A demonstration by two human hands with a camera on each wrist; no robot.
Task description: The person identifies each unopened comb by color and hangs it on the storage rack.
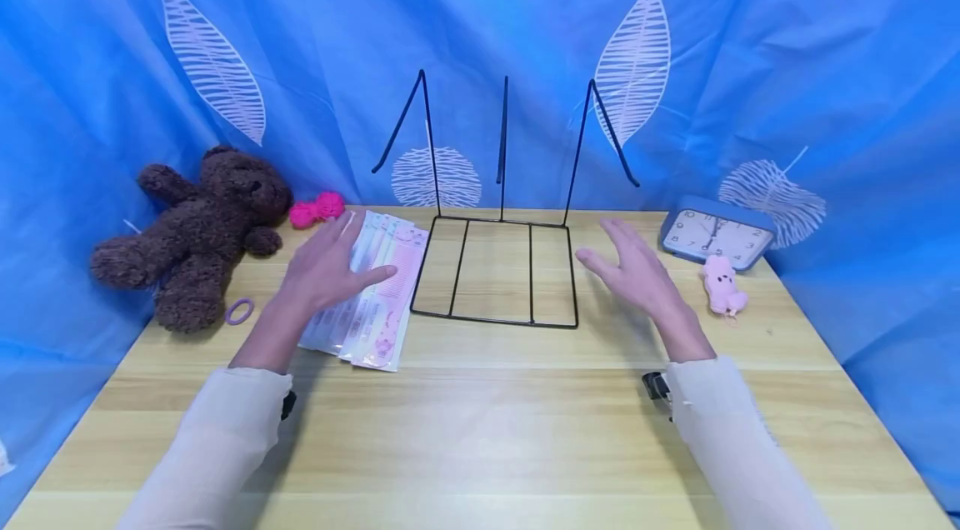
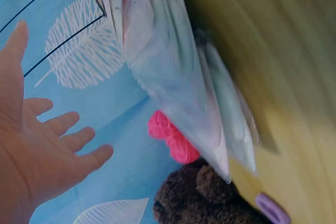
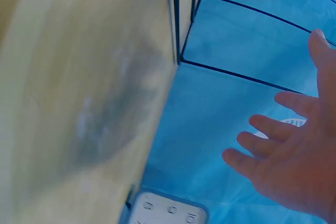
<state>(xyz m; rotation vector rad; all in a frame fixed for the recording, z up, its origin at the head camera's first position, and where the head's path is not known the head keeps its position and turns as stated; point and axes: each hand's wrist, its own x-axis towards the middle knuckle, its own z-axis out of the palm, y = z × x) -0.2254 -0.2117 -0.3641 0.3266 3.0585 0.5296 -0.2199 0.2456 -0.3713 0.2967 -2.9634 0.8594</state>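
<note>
A black wire rack (image 1: pixel 495 320) stands at the middle back of the table, its bent prongs rising against the curtain. My left hand (image 1: pixel 321 270) hovers over a stack of flat clear packets (image 1: pixel 378 322) with pink and white prints, just left of the rack. Its fingers are spread with nothing in them, and the left wrist view shows the bare palm (image 2: pixel 42 150). To the right of the rack my right hand (image 1: pixel 633 272) is held above the table, fingers apart and holding nothing; the right wrist view shows its palm (image 3: pixel 299 166) too.
A brown teddy bear (image 1: pixel 202 238) leans at the left back, with a pink yarn bundle (image 1: pixel 318 209) beside it and a purple ring (image 1: pixel 239 312) in front. At the right back stand a blue clock (image 1: pixel 716 234) and a small pink plush (image 1: pixel 722 287). A blue curtain (image 1: pixel 517 5) hangs behind.
</note>
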